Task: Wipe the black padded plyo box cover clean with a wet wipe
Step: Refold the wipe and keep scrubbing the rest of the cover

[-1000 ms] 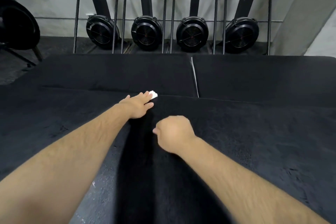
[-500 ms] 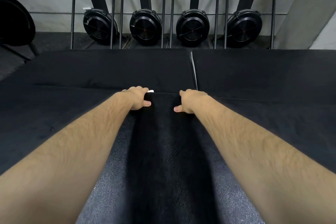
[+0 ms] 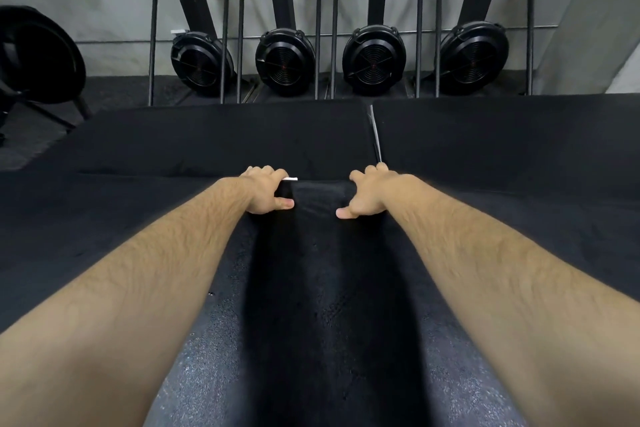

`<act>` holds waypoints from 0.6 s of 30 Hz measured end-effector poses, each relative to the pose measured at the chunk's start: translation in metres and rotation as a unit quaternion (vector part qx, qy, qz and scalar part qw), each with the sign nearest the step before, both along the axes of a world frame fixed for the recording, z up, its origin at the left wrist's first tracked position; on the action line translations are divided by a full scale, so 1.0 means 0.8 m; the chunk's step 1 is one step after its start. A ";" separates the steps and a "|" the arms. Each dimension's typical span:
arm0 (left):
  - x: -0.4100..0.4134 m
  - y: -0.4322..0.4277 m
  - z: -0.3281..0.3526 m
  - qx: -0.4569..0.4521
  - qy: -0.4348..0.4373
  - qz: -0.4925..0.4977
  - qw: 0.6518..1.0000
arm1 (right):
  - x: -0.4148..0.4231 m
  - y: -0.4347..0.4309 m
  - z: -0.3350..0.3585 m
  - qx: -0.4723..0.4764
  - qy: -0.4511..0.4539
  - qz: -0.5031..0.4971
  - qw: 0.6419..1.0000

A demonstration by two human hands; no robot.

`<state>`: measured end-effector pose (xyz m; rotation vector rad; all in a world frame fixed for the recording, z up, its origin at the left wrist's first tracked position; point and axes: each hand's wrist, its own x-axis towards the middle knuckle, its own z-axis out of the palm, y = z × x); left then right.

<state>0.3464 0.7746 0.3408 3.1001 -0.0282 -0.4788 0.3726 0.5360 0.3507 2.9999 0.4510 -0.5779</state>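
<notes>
Right hand now further right, both hands' fingers clamped over cover edge, left hand pinning wipe

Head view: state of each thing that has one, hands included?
Left hand: curled over far edge of cover, white wipe under fingers.
Right hand: curled over same edge, holds nothing visible.
White wet wipe: pinned under left hand, only a sliver showing.
Black padded plyo box cover: flat, sheen near the camera.
Four black fan rowing machines: stored upright against wall.

Four rowing machines stand upright — three black padded boxes, two hands, one wipe.
</notes>
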 end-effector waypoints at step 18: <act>0.010 -0.080 -0.005 -0.070 -0.072 0.025 0.995 | 0.020 -0.084 -0.018 0.099 -0.120 -0.046 0.987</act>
